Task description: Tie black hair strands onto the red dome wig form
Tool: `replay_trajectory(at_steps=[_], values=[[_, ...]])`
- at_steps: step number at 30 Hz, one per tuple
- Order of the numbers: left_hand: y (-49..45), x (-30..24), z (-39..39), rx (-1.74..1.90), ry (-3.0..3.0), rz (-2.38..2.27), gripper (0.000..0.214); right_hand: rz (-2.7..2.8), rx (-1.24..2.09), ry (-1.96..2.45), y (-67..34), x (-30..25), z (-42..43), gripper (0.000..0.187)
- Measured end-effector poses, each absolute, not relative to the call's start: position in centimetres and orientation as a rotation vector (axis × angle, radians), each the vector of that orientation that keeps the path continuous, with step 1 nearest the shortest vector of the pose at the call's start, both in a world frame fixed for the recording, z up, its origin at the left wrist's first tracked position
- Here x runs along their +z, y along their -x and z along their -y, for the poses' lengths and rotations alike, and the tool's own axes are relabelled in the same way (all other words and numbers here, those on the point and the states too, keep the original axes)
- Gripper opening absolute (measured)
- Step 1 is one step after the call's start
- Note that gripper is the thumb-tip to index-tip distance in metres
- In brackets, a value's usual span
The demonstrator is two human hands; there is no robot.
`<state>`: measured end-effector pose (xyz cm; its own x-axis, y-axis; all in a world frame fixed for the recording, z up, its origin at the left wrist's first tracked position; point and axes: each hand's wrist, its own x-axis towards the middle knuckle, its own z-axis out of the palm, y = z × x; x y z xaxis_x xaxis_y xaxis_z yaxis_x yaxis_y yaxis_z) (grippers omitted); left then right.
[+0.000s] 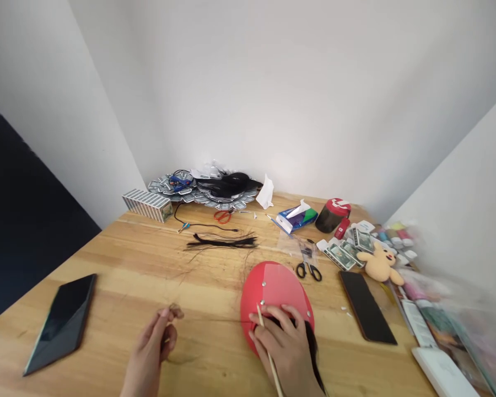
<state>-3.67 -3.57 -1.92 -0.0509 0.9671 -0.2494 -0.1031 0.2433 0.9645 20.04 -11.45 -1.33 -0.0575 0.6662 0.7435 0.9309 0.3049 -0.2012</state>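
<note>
A red rounded form (252, 286) with a paler pink-red panel and silver pins sits on the table. My right hand (287, 342) rests over its near side, fingers bent, gripping a thin wooden stick (268, 353) that slants up to the left. Black hair (314, 350) shows under and beside this hand; what its fingertips press is partly hidden. To the left, apart from the form, my left hand (155, 342) is closed in a pinch on a small tuft of hair (176, 311). A fine dark strand stretches from near this hand toward the form.
A bundle of black hair (223, 241) lies beyond the form, with black-handled scissors (308, 270) to its right. Phones flank the hands: a tablet-like device (62, 317) left and a phone (367, 306) right. Orange scissors (223, 216), tissues (297, 216) and a plush toy (379, 263) stand farther back.
</note>
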Motion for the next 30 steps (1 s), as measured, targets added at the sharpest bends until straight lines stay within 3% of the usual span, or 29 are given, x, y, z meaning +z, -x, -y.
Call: replay_trajectory(at_steps=[6,13,20,27,29,30], values=[[2.7,1.3,0.5,1.285,-0.905,-1.306,0.052,1.899,-0.617,1.37,-19.8,-2.9,11.3,0.021],[-4.3,5.1,-1.7,1.123,-1.211,-1.066,0.048,1.854,-0.702,1.433,-19.3,-2.5,8.7,0.032],[-8.1,9.3,-3.7,1.12,-1.385,-0.875,0.039,1.785,-0.714,1.409,-18.3,-4.3,8.1,0.028],[-10.8,7.3,-4.9,0.728,-1.581,-0.679,0.034,1.728,-0.658,1.493,-21.9,-2.1,11.9,0.013],[-11.5,5.8,-5.7,0.705,-1.603,-0.704,0.032,1.475,-0.533,1.636,-23.7,-0.6,12.2,0.013],[-11.9,5.1,-6.2,0.717,-1.611,-0.729,0.031,1.19,-0.292,1.748,-24.6,0.1,11.9,0.011]])
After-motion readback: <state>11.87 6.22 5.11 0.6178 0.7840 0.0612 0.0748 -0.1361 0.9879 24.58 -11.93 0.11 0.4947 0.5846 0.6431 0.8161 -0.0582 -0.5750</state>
